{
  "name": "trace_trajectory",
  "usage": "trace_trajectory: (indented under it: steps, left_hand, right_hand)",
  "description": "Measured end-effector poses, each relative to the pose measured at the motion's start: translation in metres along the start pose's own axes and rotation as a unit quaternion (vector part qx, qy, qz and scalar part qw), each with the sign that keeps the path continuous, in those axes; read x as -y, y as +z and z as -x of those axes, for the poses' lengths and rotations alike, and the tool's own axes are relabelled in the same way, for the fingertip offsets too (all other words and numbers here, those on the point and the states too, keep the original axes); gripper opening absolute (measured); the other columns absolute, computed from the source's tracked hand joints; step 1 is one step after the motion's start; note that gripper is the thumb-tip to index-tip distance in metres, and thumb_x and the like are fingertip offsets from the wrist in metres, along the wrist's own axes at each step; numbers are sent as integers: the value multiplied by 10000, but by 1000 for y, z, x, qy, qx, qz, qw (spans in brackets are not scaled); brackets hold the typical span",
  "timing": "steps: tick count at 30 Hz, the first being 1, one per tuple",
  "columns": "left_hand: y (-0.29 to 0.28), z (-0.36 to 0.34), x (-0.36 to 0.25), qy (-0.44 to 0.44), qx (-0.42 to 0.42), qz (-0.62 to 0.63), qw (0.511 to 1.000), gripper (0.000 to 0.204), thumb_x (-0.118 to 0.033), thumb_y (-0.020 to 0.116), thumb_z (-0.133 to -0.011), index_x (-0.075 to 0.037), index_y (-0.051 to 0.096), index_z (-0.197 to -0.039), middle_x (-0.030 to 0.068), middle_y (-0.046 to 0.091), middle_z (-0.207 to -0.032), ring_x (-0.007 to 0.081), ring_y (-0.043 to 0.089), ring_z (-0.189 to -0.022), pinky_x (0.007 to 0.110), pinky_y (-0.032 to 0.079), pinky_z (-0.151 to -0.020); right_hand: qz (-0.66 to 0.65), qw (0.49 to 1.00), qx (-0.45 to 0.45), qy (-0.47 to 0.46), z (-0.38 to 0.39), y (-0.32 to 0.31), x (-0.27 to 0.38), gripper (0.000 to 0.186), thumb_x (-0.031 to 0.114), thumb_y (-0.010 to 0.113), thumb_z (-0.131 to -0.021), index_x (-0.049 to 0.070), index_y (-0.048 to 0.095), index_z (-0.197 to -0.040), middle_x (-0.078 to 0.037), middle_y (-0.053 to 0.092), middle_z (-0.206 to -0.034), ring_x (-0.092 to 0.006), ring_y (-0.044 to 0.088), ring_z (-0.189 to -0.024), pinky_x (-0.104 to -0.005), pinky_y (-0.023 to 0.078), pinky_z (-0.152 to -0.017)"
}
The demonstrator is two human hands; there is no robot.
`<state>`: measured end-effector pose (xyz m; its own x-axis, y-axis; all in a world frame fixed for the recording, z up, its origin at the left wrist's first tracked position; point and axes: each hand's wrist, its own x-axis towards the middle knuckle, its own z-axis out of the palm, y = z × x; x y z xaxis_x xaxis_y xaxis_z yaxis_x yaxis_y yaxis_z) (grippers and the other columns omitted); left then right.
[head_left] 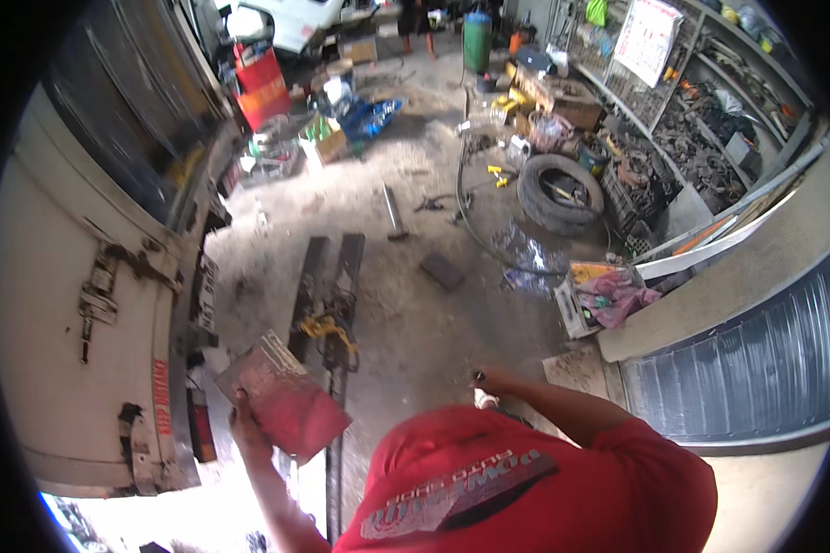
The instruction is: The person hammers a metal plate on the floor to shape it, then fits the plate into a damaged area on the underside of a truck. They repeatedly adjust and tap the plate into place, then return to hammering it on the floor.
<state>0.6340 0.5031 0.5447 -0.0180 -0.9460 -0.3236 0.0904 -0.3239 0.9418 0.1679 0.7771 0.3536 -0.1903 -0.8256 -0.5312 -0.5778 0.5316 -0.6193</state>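
My left hand [242,419] grips the left edge of a worn rectangular sheet [290,396], dull red with a brown-grey upper part; what it is made of I cannot tell. The sheet is held tilted above the floor, beside the rear of a white vehicle. My right hand [493,381] is closed in front of my red shirt [544,488], with a small dark tip at its fingers; the thing is too small to name. Just beyond the sheet, a yellow and dark metal tool, perhaps a jack [327,334], lies at the near end of two dark bars [327,276].
The white vehicle's rear door [83,304] rises at left. A hammer [393,214], dark block [443,271], tyre [560,194] and hose [475,230] lie on the floor. A crate with pink cloth [618,297] and laden shelves [710,138] stand right; a red drum [261,88] stands far left.
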Motion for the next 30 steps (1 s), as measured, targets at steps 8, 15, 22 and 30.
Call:
trace_trajectory:
  steps: [8, 15, 22, 30]
  left_hand:
    - [-50, 48, 151, -402, 10, -307, 863, 469, -367, 710, -1005, -63, 697, -1362, 59, 738, -1226, 191, 665, -1151, 341, 519, -1024]
    - [72, 70, 304, -585, 166, -19, 794, 422, -511, 643, -1020, -109, 720, -1120, 126, 692, -847, 291, 669, -724, 438, 575, -656]
    - [195, -23, 317, -618, 241, 2, 748, 493, -510, 612, -1029, -84, 717, -1255, 134, 756, -1105, 297, 731, -948, 440, 575, -893]
    - [269, -154, 277, -624, 358, -123, 684, 510, -562, 684, -978, -108, 755, -1198, 53, 785, -1056, 226, 745, -870, 398, 586, -831]
  right_hand:
    - [0, 951, 201, 236, 53, -55, -174, 602, 562, 727, -894, 75, 752, -1247, -174, 770, -1156, -352, 757, -1016, -437, 596, -881]
    - [-122, 923, 268, 249, 34, -116, -238, 587, 547, 736, -916, 106, 737, -1302, -114, 766, -1188, -334, 741, -1056, -372, 593, -930]
    - [-314, 888, 160, 296, -12, -187, -212, 573, 521, 747, -917, 99, 734, -1304, -115, 763, -1199, -327, 736, -1064, -370, 586, -941]
    - [-395, 854, 97, 324, -41, -230, -197, 557, 492, 760, -918, 92, 731, -1305, -115, 761, -1211, -318, 731, -1072, -367, 577, -954]
